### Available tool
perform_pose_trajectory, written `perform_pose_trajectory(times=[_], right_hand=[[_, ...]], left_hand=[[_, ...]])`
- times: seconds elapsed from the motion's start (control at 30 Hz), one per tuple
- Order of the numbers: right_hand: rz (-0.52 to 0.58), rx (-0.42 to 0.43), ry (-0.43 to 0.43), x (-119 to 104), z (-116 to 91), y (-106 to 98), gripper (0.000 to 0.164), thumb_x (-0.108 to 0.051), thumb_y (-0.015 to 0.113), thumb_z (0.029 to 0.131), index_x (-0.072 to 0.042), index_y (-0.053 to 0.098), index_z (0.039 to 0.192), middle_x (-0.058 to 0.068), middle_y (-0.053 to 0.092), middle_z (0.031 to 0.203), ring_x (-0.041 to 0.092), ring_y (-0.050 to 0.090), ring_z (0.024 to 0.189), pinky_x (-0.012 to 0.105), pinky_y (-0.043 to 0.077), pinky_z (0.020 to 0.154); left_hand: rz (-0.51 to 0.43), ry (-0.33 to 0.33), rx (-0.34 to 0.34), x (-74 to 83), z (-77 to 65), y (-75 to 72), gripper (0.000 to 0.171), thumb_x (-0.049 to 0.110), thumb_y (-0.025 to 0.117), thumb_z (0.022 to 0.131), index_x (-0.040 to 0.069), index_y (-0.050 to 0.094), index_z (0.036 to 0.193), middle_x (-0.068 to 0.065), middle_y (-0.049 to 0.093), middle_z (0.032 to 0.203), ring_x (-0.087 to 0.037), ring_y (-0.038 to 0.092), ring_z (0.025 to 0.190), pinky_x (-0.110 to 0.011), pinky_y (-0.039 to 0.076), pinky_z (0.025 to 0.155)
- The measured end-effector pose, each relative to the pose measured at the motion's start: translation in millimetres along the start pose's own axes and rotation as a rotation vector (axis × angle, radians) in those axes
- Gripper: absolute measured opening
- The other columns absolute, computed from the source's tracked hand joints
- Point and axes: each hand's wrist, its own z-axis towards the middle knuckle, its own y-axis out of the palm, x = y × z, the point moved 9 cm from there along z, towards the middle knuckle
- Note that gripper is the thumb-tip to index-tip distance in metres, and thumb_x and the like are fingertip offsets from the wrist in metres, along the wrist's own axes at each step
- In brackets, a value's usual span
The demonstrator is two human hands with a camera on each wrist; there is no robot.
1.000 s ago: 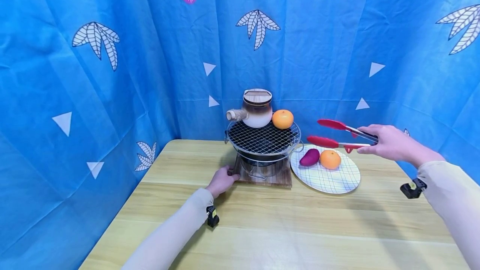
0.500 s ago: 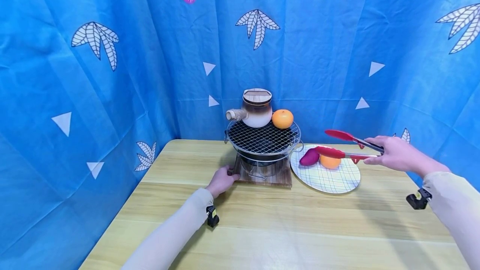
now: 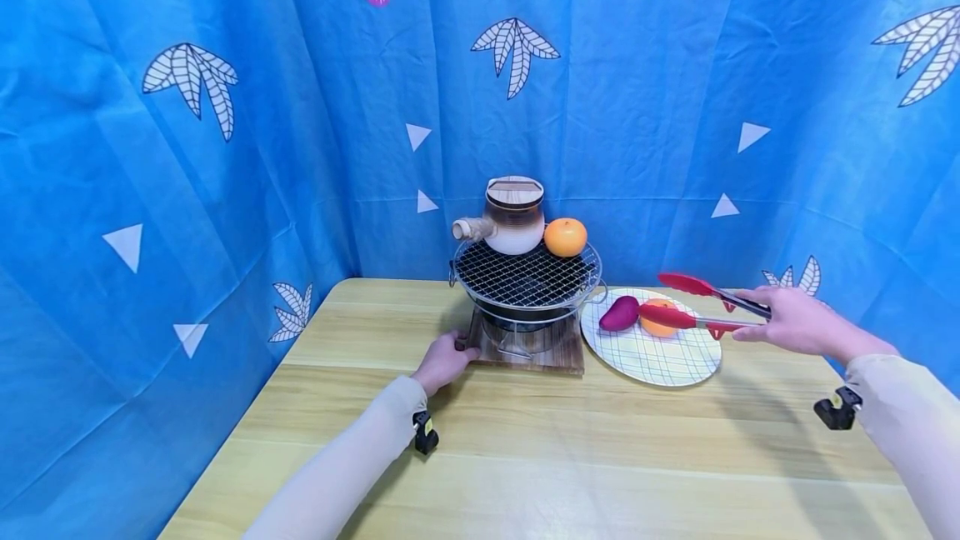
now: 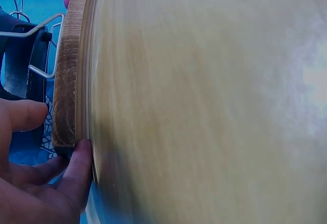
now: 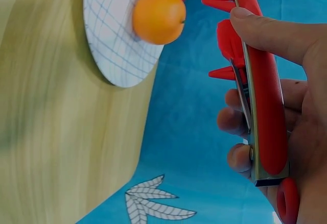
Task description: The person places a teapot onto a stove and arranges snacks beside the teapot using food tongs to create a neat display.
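By the plate (image 3: 675, 369), the right grip (image 3: 802, 322) clasps tongs (image 3: 675, 318), long axis crosswise, pointing left.

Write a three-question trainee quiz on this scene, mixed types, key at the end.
1. Multiple choice: What does the right hand hold?
a) a knife
b) tongs
c) a ladle

2. True or false: The lidded pot stands on the plate.

3. Fill in: The left hand holds a corner of the ____ under the grill.

Key:
1. b.
2. False; it stands on the wire grate, next to an orange fruit.
3. Wooden board.
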Motion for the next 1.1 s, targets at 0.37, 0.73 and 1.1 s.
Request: perform_pose_trajectory(times=[0.37, 0.73, 1.1], right_hand=[[0.033, -0.006, -0.017, 14.4, 0.8, 14.2, 0.1, -0.063, 0.078, 0.075, 0.011, 0.053, 0.138, 0.038, 0.058, 0.128, 0.042, 0.06, 0.099, 0.055, 0.054, 0.074], [0.019, -0.008, -0.019, 28.6, 5.5, 28.7, 0.093, -0.056, 0.081, 0.077, 0.012, 0.055, 0.134, 0.032, 0.065, 0.118, 0.028, 0.056, 0.085, 0.044, 0.051, 0.071], [0.061, -0.058, 0.02, 37.6, 10.8, 43.5, 0.098, -0.06, 0.08, 0.075, 0.012, 0.053, 0.136, 0.023, 0.067, 0.108, 0.025, 0.054, 0.081, 0.034, 0.043, 0.064]], left_hand=[[-0.003, -0.008, -0.006, 0.0, 1.5, 0.1, 0.055, 0.027, 0.071, 0.09, -0.004, 0.056, 0.134, -0.022, 0.065, 0.128, -0.039, 0.059, 0.12, -0.052, 0.048, 0.104], [-0.004, -0.024, -0.006, -0.2, -0.1, 0.2, 0.057, 0.028, 0.07, 0.091, -0.004, 0.054, 0.136, -0.023, 0.062, 0.132, -0.041, 0.057, 0.124, -0.053, 0.046, 0.107], [-0.015, -0.036, -0.015, -0.5, -0.5, 0.6, 0.055, 0.026, 0.069, 0.093, -0.001, 0.055, 0.137, -0.022, 0.062, 0.133, -0.039, 0.057, 0.124, -0.052, 0.047, 0.106]])
